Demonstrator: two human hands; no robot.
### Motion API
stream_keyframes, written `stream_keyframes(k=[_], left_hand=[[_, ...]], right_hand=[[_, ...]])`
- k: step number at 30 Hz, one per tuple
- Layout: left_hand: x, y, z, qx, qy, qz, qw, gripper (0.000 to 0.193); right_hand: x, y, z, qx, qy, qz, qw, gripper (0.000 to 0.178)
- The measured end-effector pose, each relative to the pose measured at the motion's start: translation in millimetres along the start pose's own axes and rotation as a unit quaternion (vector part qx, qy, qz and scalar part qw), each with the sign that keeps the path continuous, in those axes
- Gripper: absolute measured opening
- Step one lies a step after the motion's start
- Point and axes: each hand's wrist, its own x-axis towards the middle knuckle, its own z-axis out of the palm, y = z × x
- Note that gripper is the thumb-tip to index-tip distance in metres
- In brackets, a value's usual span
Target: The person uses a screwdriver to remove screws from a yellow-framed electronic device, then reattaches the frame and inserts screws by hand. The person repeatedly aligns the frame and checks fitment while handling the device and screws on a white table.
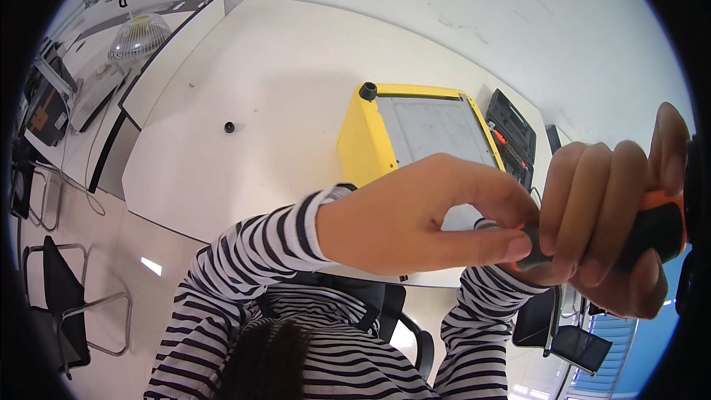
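Observation:
High at the right, close in front of me, my right hand [592, 211] wraps its fingers round a black and orange electric screwdriver [652, 233]. The fingers of my left hand [407, 226] come in from the left and pinch the tool's black and orange front end between thumb and forefinger. Whether a bit sits in that end is hidden. Beyond my left hand, a yellow box-shaped housing [363, 141] lies on the white table, its grey metal panel [437, 130] facing up. A round black foot [368, 91] stands on the housing's far left corner.
An open black case [512, 130] with a row of bits and orange-red pieces lies right of the housing. A small black foot [229, 127] rests left on the table [289, 52]. Black chairs [63, 304] stand at the lower left; a wire-caged lamp [139, 37] is beyond a partition.

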Motion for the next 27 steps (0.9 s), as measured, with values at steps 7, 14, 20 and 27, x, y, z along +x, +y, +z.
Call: stream_keyframes(k=[7,14,20,27], left_hand=[[2.1,-9.1,4.5,-0.047,-0.003,-0.012,0.999,0.037],[-2.9,-1.1,-2.8,0.076,0.016,-0.031,0.997,0.037],[-32.3,-22.6,-27.8,0.369,-0.086,-0.041,0.924,0.036],[-33.1,-32.5,-23.5,0.369,-0.086,-0.024,0.925,0.023]], right_hand=[[-4.2,5.6,7.1,-0.023,0.084,-0.031,0.996,0.057],[-10.8,4.1,-1.2,0.059,0.106,-0.043,0.992,0.045],[-16.0,7.0,-2.2,0.049,0.158,-0.062,0.984,0.042],[-22.2,-0.9,-14.3,0.042,0.182,-0.097,0.978,0.039]])
